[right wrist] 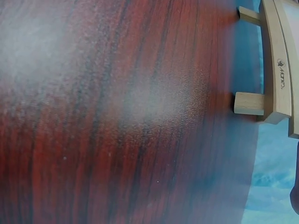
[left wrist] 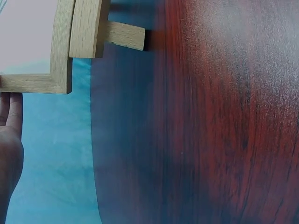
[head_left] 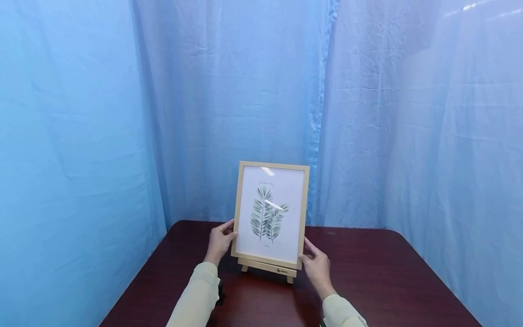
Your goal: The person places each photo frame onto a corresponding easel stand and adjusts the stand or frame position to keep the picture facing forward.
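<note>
A light-wood picture frame [head_left: 271, 215] with a print of green palm leaves stands upright, leaning back a little, on a small wooden easel [head_left: 266, 268]. My left hand [head_left: 220, 240] grips its left side near the lower half, thumb in front and fingers reaching behind. On the opposite side my right hand [head_left: 318, 265] pinches the frame near its lower right corner. The left wrist view shows a frame corner above the easel's ledge and foot [left wrist: 126, 35]. In the right wrist view the ledge [right wrist: 275, 70] bears a dark logo; only a sliver of the right hand [right wrist: 295, 186] appears.
A glossy dark red-brown table [head_left: 367, 272] with rounded far corners carries the easel. Light blue curtains [head_left: 229, 91] hang behind it and along both sides. Light reflects off the frame's glazing and the tabletop.
</note>
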`<state>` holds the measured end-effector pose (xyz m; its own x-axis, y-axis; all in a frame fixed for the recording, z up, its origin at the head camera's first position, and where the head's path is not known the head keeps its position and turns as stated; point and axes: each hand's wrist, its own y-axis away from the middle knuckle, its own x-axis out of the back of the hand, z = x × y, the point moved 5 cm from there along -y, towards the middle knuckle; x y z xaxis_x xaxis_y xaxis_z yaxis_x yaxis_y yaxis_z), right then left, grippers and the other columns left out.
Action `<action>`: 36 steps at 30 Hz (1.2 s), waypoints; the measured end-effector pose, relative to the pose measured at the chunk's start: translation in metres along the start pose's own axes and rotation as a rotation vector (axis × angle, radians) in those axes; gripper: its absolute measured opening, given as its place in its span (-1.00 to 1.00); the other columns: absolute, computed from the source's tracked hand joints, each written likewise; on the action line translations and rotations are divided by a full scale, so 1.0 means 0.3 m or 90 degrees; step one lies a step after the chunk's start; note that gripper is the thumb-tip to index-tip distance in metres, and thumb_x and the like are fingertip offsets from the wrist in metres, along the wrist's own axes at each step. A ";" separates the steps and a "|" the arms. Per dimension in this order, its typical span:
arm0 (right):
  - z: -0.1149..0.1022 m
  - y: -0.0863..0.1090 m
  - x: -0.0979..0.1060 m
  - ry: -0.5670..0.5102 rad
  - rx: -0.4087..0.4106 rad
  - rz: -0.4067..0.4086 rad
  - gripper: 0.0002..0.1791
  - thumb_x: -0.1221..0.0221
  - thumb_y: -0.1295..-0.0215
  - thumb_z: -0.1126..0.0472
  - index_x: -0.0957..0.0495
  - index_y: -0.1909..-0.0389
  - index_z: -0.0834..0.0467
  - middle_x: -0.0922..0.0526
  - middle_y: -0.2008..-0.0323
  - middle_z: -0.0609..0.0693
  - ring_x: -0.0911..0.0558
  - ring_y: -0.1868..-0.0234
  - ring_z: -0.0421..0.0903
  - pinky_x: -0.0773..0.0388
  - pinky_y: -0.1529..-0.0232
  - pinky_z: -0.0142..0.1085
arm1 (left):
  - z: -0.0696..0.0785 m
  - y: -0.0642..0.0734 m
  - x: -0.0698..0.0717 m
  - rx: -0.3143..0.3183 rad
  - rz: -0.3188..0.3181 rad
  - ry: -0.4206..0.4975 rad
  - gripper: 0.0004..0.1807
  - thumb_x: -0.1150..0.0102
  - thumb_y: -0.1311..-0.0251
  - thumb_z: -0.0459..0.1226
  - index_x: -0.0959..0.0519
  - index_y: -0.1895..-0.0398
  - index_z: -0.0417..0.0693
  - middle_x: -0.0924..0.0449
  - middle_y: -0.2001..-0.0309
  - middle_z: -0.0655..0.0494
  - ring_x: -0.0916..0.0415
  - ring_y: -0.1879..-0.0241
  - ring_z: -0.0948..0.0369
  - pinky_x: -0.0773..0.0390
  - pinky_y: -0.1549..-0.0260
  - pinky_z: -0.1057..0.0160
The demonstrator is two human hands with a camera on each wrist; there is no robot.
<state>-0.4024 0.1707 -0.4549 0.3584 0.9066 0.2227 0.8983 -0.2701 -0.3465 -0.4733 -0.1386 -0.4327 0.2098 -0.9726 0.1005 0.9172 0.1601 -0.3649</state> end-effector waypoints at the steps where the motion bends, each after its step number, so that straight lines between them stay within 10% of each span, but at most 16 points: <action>1: 0.000 0.002 -0.001 0.001 -0.002 0.001 -0.37 -0.25 -0.20 0.51 -0.48 -0.33 0.16 -0.61 -0.10 0.28 -0.71 0.10 0.09 -0.63 0.33 -0.36 | 0.000 -0.002 0.000 0.002 0.000 0.002 -0.50 -0.25 -0.13 -0.60 -0.58 -0.19 -0.26 -0.67 0.06 -0.21 -0.60 0.08 -0.01 -0.65 0.15 0.14; 36: 0.015 -0.001 -0.011 0.013 -0.026 0.005 -0.47 -0.27 -0.28 0.40 -0.51 -0.29 0.19 -0.67 -0.01 0.26 -0.66 -0.02 0.12 -0.65 0.08 -0.14 | -0.010 -0.014 -0.005 0.016 -0.008 -0.049 -0.48 -0.25 -0.17 -0.56 -0.56 -0.24 -0.17 -0.67 0.03 -0.19 -0.60 0.07 -0.01 -0.66 0.14 0.09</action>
<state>-0.4050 0.1692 -0.4595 0.3701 0.8976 0.2396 0.9051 -0.2903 -0.3106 -0.4784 -0.1384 -0.4341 0.2221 -0.9590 0.1762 0.9278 0.1523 -0.3405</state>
